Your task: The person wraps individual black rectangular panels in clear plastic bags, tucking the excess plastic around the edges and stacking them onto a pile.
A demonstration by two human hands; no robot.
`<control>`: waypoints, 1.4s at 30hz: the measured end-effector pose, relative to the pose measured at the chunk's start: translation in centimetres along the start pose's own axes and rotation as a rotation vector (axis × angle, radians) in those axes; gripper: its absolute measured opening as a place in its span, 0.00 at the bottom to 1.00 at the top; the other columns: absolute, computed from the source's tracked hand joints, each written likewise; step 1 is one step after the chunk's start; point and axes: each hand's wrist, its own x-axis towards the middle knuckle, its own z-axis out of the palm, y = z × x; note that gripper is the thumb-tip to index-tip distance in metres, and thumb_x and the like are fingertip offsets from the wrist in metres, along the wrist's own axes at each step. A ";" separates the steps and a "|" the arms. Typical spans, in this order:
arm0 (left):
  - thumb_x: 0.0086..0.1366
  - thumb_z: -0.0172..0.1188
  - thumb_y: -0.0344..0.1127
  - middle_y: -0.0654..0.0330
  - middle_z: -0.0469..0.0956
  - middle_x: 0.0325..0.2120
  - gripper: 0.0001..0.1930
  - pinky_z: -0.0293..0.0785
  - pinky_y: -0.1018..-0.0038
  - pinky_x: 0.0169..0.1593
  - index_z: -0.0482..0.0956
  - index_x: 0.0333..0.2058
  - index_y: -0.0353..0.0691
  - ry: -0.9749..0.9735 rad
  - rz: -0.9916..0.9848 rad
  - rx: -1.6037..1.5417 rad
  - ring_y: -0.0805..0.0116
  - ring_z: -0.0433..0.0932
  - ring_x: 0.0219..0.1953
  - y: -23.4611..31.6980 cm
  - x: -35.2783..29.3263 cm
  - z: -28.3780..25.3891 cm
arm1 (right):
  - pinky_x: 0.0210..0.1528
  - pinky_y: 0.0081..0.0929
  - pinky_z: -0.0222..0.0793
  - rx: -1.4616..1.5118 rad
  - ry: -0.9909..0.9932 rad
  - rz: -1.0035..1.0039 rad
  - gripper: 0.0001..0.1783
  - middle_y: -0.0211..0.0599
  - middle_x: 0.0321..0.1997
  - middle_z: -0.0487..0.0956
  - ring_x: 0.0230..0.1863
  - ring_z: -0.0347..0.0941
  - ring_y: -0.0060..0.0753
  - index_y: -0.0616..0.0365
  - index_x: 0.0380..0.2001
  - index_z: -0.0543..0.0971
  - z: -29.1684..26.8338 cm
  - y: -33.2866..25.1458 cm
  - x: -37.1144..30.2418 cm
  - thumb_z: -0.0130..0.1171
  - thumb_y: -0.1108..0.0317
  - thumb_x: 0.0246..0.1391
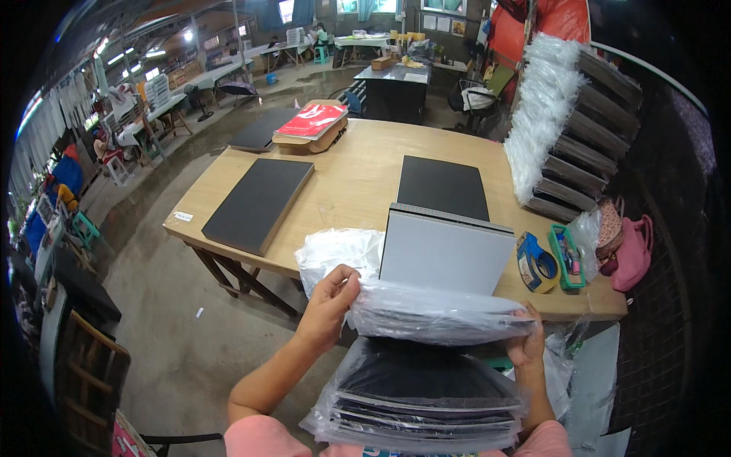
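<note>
While the left hand point(329, 308) pinches its nine-o'clock end and the right hand point(527, 341) holds its three-o'clock end, the clear plastic wrap point(442, 314) stretches between them, long axis nearly nine-to-three, at six o'clock from the pale board point(448, 253).

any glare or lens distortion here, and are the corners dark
Head view: shiny highlights streak the crinkled clear plastic wrap held by left hand and right hand; head view: the edges of the pale wooden table bow through fisheye distortion; head view: corners go black, while a distant white tube light glares.
</note>
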 end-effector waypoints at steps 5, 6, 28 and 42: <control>0.66 0.55 0.39 0.69 0.72 0.27 0.09 0.62 0.83 0.35 0.71 0.37 0.40 0.066 -0.093 -0.096 0.83 0.67 0.29 -1.6 0.4 -1.3 | 0.39 0.26 0.71 0.012 0.032 0.088 0.04 0.33 0.29 0.76 0.32 0.73 0.27 0.58 0.25 0.72 -0.6 0.1 0.7 0.55 0.71 0.52; 0.65 0.56 0.39 0.69 0.72 0.26 0.10 0.62 0.82 0.33 0.71 0.38 0.40 0.092 -0.194 -0.197 0.83 0.67 0.28 -1.9 0.7 -1.4 | 0.40 0.27 0.71 0.016 0.046 0.102 0.04 0.34 0.31 0.76 0.33 0.73 0.28 0.58 0.27 0.73 -0.7 0.0 0.7 0.54 0.70 0.52; 0.62 0.60 0.40 0.71 0.73 0.29 0.12 0.69 0.87 0.30 0.72 0.40 0.41 -0.200 -0.651 -0.091 0.84 0.72 0.30 -21.9 0.6 -16.5 | 0.24 0.20 0.64 -0.673 -0.081 0.607 0.09 0.28 0.21 0.77 0.20 0.69 0.19 0.65 0.27 0.80 -12.6 9.7 0.4 0.60 0.68 0.49; 0.65 0.54 0.39 0.57 0.72 0.32 0.13 0.71 0.72 0.38 0.72 0.42 0.37 1.166 0.289 0.609 0.66 0.73 0.34 -20.5 2.0 -24.7 | 0.28 0.29 0.69 -1.328 0.077 0.385 0.22 0.40 0.21 0.78 0.25 0.74 0.30 0.65 0.20 0.78 -22.8 18.0 1.2 0.73 0.55 0.32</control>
